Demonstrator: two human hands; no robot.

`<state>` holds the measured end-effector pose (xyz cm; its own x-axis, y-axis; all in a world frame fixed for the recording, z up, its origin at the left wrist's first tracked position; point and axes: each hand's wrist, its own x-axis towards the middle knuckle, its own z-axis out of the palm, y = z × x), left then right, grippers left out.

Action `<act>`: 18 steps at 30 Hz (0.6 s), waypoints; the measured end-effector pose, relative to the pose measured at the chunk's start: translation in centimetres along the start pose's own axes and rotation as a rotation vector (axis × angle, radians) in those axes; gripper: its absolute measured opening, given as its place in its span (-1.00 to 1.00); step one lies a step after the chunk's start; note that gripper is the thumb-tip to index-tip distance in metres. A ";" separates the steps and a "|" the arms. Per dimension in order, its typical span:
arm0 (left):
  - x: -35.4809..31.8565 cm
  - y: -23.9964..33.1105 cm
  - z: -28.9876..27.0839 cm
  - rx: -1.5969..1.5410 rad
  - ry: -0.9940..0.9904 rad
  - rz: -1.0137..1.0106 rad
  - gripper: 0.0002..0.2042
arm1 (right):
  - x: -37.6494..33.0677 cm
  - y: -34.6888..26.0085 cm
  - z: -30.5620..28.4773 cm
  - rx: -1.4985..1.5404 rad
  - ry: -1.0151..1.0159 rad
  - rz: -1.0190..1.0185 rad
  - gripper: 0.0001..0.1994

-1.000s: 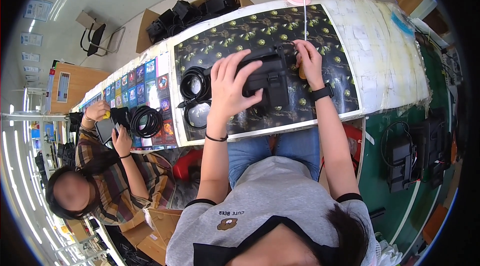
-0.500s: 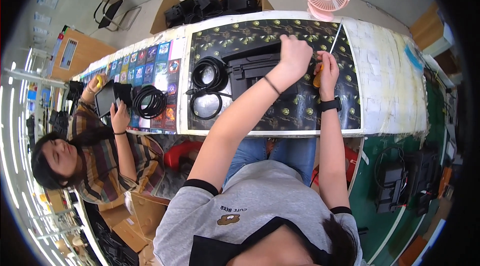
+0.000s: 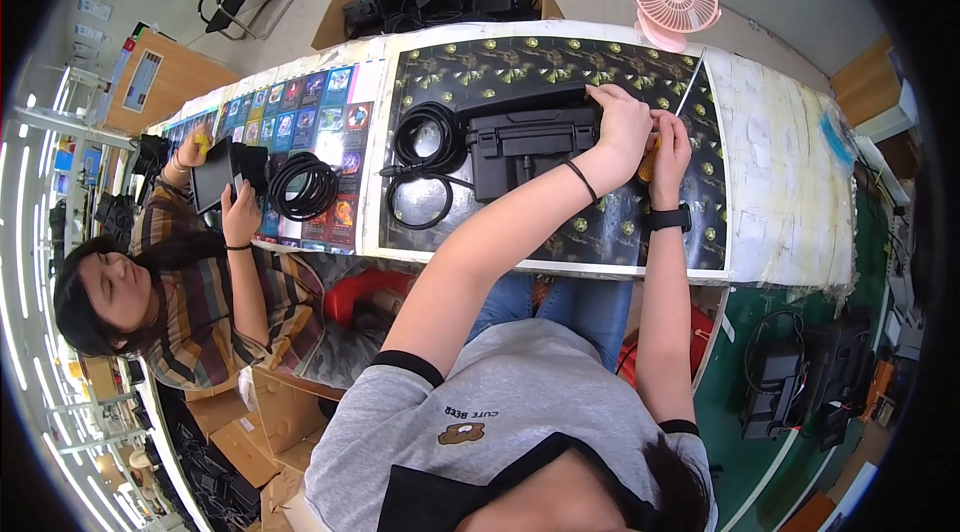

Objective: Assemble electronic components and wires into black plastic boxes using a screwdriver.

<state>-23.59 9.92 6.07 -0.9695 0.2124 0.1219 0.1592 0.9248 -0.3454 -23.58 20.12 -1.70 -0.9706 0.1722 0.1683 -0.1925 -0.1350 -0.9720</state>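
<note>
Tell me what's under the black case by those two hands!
The black case lies over a dark patterned sheet; whatever is directly beneath it is covered, so I can't tell.

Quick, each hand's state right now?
Left hand: curled at the black case's right end; grip cannot be told.
Right hand: closed, holding an orange-handled screwdriver.

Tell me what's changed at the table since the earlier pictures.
The left hand has moved from the left part of the black box across to its right end, close to the right hand; its exact grip is hidden. The screwdriver, upright before, now tilts to the right.

Unchanged: the right hand holds the screwdriver; the coiled cable lies left of the box.
</note>
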 end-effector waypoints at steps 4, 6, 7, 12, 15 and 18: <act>-0.6 -0.4 -0.3 -0.028 -0.014 0.050 -0.74 | -0.1 -0.1 0.0 0.011 0.009 -0.007 -0.78; -1.0 -0.6 -0.1 -0.034 -0.019 0.068 -0.74 | -0.1 -0.3 0.3 0.010 0.006 -0.017 -0.78; -1.3 -0.6 -0.4 -0.035 -0.019 0.069 -0.74 | -0.1 -0.1 0.1 0.003 0.011 -0.020 -0.78; -5.2 0.2 -1.3 0.039 0.036 0.243 -0.75 | 0.2 0.9 -0.3 -0.039 0.019 -0.076 -0.78; -8.2 -0.1 -1.2 -0.009 0.174 0.306 -0.80 | -0.1 0.3 0.1 0.028 0.001 0.005 -0.78; -11.5 -1.6 -2.4 -0.143 0.182 0.437 -0.82 | 0.0 0.2 -0.2 0.037 0.027 0.014 -0.79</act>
<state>-12.22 6.76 7.40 -0.7600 0.6301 0.1595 0.5800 0.7682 -0.2710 -23.64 20.26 -1.90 -0.9690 0.1963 0.1497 -0.1846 -0.1735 -0.9674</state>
